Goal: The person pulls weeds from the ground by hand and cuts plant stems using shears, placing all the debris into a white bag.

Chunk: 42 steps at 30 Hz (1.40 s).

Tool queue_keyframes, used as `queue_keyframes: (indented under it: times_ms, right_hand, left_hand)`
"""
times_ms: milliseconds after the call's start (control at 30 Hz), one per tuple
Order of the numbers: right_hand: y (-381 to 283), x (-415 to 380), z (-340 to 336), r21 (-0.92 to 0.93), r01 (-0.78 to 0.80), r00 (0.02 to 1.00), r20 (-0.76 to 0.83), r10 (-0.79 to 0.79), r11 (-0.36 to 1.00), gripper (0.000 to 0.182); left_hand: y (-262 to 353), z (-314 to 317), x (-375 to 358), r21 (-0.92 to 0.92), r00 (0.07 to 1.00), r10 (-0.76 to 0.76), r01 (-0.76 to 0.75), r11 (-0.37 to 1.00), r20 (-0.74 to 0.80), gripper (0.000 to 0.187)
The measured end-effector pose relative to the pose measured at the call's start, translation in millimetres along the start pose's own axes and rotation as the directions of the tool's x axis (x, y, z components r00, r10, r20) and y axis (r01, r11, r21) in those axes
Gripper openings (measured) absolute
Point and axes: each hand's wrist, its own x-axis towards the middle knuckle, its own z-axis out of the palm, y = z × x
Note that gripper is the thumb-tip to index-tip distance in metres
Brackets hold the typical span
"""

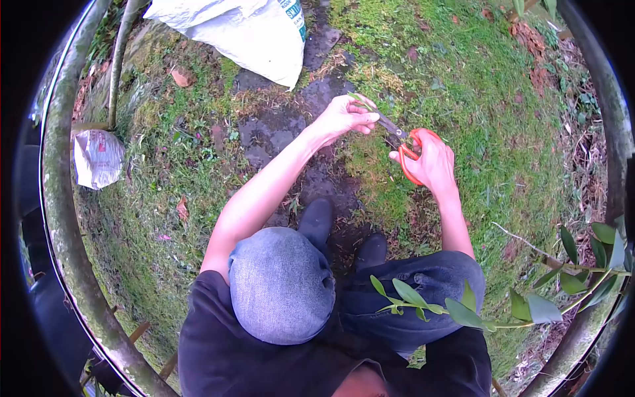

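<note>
Orange-handled scissors [410, 173] are in my right hand [433, 162], whose fingers are wrapped round the handle loops. The dark blades point up and left toward my left hand [347, 120]. My left hand is pinched near the blade tips, by a thin green piece of plant [360, 100] that shows above the fingers. Whether the fingers also touch the blades is too small to tell. Both hands are out in front of my knees, above mossy ground.
A large white sack [254, 40] lies at the top, and a smaller white bag [98, 159] at the left. A leafy vine [542, 309] reaches in from the right over my knee. Curved mossy branches [66, 218] frame both sides. Dark paving stones [264, 135] lie in the grass.
</note>
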Motion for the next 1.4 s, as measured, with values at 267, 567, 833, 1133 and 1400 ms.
queue_keyframes:
  times_ms: [267, 567, 833, 1133, 1400]
  right_hand:
    - [-3.9, 1.8, 10.5, -0.042, -0.054, 0.998, -0.042, 0.053, 0.998, 0.064]
    - [-9.5, 6.6, 12.1, -0.098, -0.008, 0.998, -0.066, 0.002, 0.995, 0.067]
    - [-19.6, 9.6, 8.8, -0.155, 0.027, 0.997, -0.072, -0.039, 0.988, 0.069]
    - [-46.7, 55.1, 1.6, -0.002, 0.143, 0.982, -0.121, -0.142, 0.990, 0.065]
    - [-114.4, 128.5, -44.8, 0.067, 0.254, 0.952, -0.195, -0.237, 0.965, 0.063]
  left_hand:
    - [-6.6, -50.8, -8.4, -0.128, 0.985, 0.050, -0.072, 0.989, -0.162, 0.020]
    - [-0.1, -59.9, -9.6, 0.089, 0.978, 0.077, -0.061, 0.994, -0.193, 0.015]
    - [24.9, -72.5, -14.9, 0.157, 0.955, 0.120, -0.079, 0.984, -0.272, 0.014]
    - [220.8, -123.4, -49.0, 0.519, 0.812, 0.475, -0.260, 0.814, -0.338, 0.026]
    - [429.9, -247.2, -0.5, 0.951, 0.361, 0.881, 0.068, 0.303, -0.306, 0.038]
